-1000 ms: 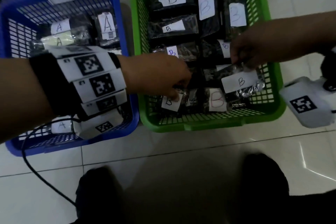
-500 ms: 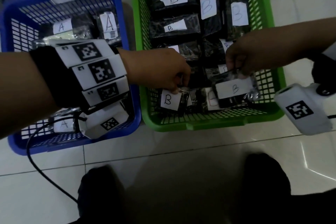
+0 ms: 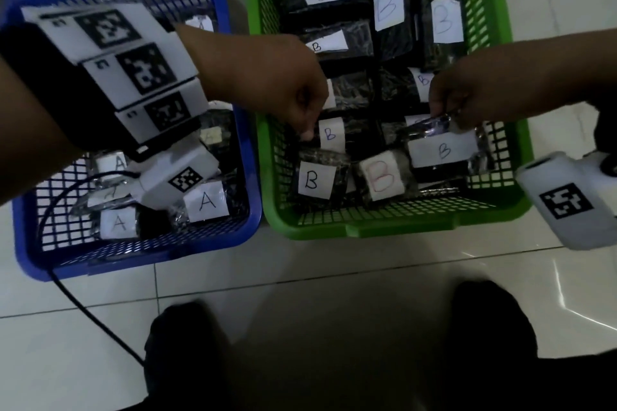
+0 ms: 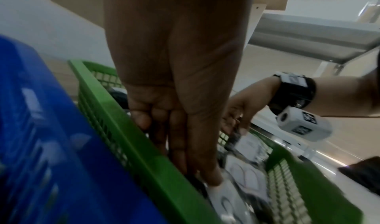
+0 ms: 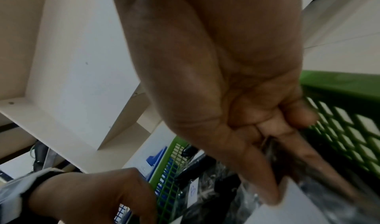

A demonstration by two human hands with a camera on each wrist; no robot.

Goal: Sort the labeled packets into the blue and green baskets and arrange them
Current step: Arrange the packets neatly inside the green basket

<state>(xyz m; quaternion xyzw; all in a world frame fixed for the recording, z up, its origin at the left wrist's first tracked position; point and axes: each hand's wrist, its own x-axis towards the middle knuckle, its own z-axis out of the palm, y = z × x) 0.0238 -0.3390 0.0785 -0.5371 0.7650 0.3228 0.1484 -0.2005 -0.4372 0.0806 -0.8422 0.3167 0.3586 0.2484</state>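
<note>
Blue basket (image 3: 240, 177) — seen left of the green basket (image 3: 400, 227), both on the tiled floor (image 3: 334, 277); several A-labelled packets (image 3: 206, 201) lie inside it. The left hand (image 3: 267, 83) is reached across into the green basket's left side; its fingers (image 4: 185, 146) are held straight and pressed together, pointing down, the tips touching a B-labelled packet (image 3: 330, 133) beside the left wall. Other B-labelled packets are laid in rows throughout the green basket. The right hand (image 3: 467, 93) is placed over the green basket's right side — its grip is closed in a pinch, thumb against fingers (image 5: 267, 170), on the upper edge of a clear packet (image 3: 444, 152) with a B label, near the right wall.
</note>
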